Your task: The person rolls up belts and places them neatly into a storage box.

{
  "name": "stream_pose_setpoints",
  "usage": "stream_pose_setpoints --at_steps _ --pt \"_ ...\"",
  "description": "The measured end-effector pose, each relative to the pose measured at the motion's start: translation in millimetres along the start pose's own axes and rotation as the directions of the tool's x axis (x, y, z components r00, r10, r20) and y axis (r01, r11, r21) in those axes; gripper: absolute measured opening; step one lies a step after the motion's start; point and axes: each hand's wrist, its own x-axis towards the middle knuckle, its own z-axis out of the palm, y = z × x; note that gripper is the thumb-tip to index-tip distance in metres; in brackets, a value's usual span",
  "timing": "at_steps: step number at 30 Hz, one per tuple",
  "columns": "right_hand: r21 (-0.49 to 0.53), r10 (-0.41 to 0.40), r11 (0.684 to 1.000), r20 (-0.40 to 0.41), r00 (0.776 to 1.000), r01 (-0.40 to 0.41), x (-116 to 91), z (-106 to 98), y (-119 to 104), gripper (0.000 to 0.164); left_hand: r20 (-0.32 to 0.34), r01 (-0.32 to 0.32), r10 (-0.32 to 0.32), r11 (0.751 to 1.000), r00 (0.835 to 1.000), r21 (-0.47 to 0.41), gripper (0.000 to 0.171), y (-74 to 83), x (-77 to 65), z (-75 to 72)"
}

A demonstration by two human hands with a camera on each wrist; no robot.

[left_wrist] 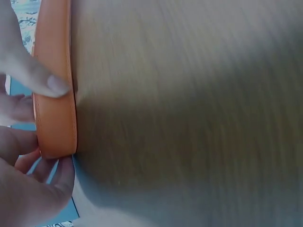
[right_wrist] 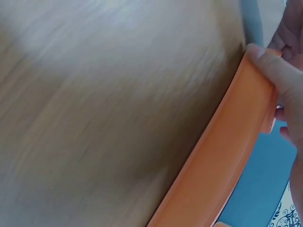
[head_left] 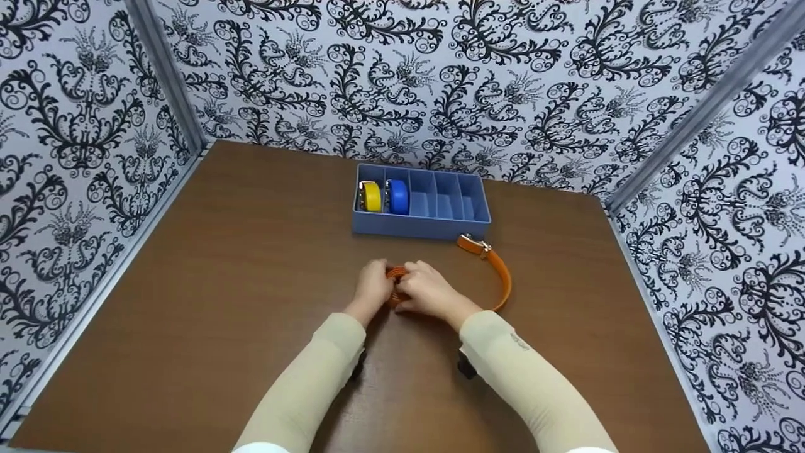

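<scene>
An orange belt (head_left: 505,283) with stitched edges stands on its side on the brown table, its near part wound into a coil. My left hand (head_left: 375,286) grips the coil's left side, fingers bent around the strap. From the right, my right hand (head_left: 429,291) holds the same coil, its thumb pressed on the strap in the right wrist view. The strap's outer turn (left_wrist: 56,125) runs between both hands in the left wrist view. Past the right hand the belt's loose length curves away to a metal buckle (head_left: 485,249). The coil's middle is mostly hidden by fingers.
Behind the hands stands a blue-grey divided box (head_left: 415,226). A rolled yellow belt (head_left: 371,197) and a rolled blue belt (head_left: 397,197) sit in its two left compartments. Patterned walls (head_left: 402,75) enclose the table (head_left: 239,251) at the back and sides.
</scene>
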Motion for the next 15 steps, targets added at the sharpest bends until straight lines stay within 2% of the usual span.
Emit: stream_pose_setpoints --at_steps 5,8,11,15 --pt "0.005 -0.088 0.996 0.012 0.996 0.088 -7.7 -4.8 3.2 0.029 0.068 -0.084 0.082 0.996 0.994 0.033 0.015 -1.5 2.5 -2.4" --pt "-0.004 -0.115 0.993 0.046 0.992 0.115 -12.9 -9.5 7.3 0.036 0.098 -0.159 0.155 0.987 0.983 0.039 0.015 -3.0 2.9 -3.2" --pt "-0.011 -0.133 0.991 0.079 0.988 0.134 -17.8 -13.6 12.7 0.04 0.12 -0.206 0.2 0.978 0.972 0.037 0.016 -4.0 2.8 -3.6" --pt "-0.019 -0.193 0.981 0.047 0.98 0.194 -19.8 -13.1 17.9 0.03 0.133 -0.235 0.229 0.971 0.964 0.038 0.017 -4.7 2.1 -4.1"
